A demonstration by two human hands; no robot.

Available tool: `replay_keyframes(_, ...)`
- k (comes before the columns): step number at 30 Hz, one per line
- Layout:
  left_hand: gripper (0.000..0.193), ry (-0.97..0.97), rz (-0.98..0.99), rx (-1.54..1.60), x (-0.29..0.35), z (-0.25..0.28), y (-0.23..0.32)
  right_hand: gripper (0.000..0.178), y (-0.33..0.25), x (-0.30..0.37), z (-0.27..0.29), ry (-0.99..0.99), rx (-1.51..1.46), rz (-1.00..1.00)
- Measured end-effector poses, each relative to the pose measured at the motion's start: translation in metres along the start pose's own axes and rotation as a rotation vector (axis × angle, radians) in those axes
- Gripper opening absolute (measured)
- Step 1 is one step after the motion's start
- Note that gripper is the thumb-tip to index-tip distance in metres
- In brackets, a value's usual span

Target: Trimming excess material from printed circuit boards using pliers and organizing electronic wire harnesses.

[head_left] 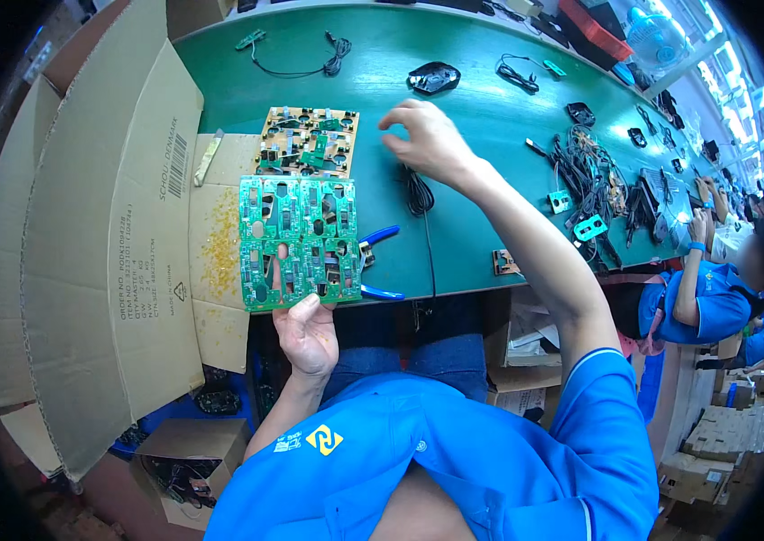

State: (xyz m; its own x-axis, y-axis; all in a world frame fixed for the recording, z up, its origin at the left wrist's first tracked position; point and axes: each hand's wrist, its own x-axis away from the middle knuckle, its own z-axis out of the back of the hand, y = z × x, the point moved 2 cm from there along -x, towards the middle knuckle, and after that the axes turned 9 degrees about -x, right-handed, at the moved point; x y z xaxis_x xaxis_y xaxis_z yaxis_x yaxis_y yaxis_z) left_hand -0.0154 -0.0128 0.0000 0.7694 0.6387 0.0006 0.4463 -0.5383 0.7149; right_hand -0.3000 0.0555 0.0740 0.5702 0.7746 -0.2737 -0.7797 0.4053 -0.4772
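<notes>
My left hand [308, 338] grips the near edge of a green circuit board panel [287, 243], thumb on top and fingers underneath. The panel is a grid of several small boards with cut-out holes. Just beyond it lies a brown circuit board panel [274, 144] with parts mounted on it. Blue-handled hand cutters [382, 293] stick out from beneath the green panel's right side, their jaws hidden. My right hand [431, 140] hovers over the table with curved fingers apart and nothing visible in them. Close below it rests a coiled black cable [418, 192].
A tall cardboard box [152, 207] stands at the left, yellow bits scattered on its flap [219, 243]. On the green table [481, 225] are a black mouse shell [434, 77], a cable with a small board [517, 77] and a cable heap [589, 171]. A co-worker [697, 302] sits at the right.
</notes>
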Motion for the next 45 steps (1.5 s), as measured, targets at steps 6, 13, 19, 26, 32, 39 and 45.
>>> replay_keyframes(6,0.075,0.011,0.020,0.002,-0.004,0.003,0.002,0.026,0.014,0.050,0.040,0.043,-0.027,-0.262)
replay_keyframes(13,0.075,0.005,-0.022,-0.014,-0.005,0.000,0.004,0.028,0.011,0.025,0.024,0.051,-0.057,-0.148)
replay_keyframes(19,0.076,0.008,-0.011,-0.013,-0.006,0.006,-0.001,0.033,0.002,-0.069,-0.022,-0.022,0.061,0.070)
replay_keyframes(26,0.079,-0.021,0.015,0.005,-0.004,0.007,0.001,0.045,0.011,-0.144,-0.063,0.004,0.215,0.133)
replay_keyframes(32,0.082,0.011,0.015,0.003,0.002,0.017,-0.004,0.051,0.015,-0.190,-0.074,-0.084,0.285,0.116)
replay_keyframes(39,0.088,-0.159,-0.069,-0.142,0.005,0.030,-0.010,0.023,0.035,-0.205,-0.090,-0.227,0.261,0.162)
replay_keyframes(45,0.089,-0.212,-0.073,-0.115,0.005,0.037,-0.011,0.013,0.098,-0.214,-0.041,-0.209,0.376,-0.045)
